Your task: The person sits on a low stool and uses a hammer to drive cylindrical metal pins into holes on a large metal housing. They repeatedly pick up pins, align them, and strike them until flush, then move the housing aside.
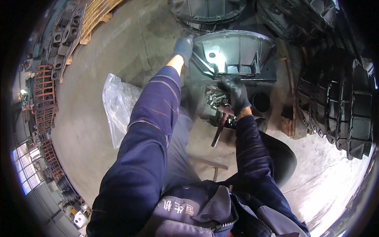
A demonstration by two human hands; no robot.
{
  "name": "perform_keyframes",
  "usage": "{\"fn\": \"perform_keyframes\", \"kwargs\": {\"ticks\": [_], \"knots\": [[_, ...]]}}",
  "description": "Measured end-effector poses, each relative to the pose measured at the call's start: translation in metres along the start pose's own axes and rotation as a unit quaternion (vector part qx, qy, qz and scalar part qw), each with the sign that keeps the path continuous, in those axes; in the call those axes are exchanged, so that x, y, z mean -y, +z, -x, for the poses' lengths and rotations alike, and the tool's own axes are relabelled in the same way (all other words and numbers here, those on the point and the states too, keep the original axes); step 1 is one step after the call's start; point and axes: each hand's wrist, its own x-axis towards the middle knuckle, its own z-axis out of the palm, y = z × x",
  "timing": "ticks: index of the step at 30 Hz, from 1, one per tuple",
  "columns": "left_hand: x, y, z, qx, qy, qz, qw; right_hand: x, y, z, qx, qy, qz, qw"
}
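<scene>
Item: dark grey cast-metal housing [233, 53], bell-shaped, flanged, with a round hole in its near face; it stands on a dark stand [252, 77] on the concrete floor [98, 118], straight ahead of the person. Left hand [183, 47], in a grey work glove, lies on the housing's left rim, fingers curled over the edge and pressed to the metal. Right hand [235, 94], in a black glove, sits at the near lower edge of the housing, fingers bent and closed against the casting; whether it pinches some small part there cannot be told. Just below the right hand: an open box of small metal cylinders [216, 99], bright-ended, packed loosely. Below that box, a dark-handled tool [218, 133] lies slanted, touching the right wrist's side in the picture. Right of the box: a round dark opening in a metal part [261, 102]. On the floor to the left of the person's left sleeve: a crumpled clear plastic bag [116, 104]. Along the right edge of the floor: a row of like black castings [339, 106], stood on edge, close together. Behind the housing: further dark castings [209, 12]. Far left: rust-red metal racks [43, 94] and wooden planks [96, 15].
</scene>
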Motion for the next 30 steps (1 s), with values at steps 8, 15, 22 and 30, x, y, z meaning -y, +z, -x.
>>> {"fn": "perform_keyframes", "kwargs": {"ticks": [8, 15, 22, 30], "knots": [[-0.160, -0.010, 0.027, -0.067, 0.157, -0.218, 0.961, 0.059, 0.014, -0.004, -0.127, 0.012, -0.423, 0.897], [-0.134, -0.027, 0.026, -0.091, 0.241, -0.088, 0.962, 0.066, 0.022, -0.006, -0.123, 0.115, -0.511, 0.843], [-0.042, 0.012, 0.022, -0.046, 0.051, 0.001, 0.998, 0.040, 0.008, 0.000, -0.194, -0.024, -0.268, 0.943], [-0.198, 0.003, 0.039, 0.029, 0.194, -0.241, 0.951, 0.062, 0.000, -0.011, -0.197, 0.114, -0.559, 0.797]]}}
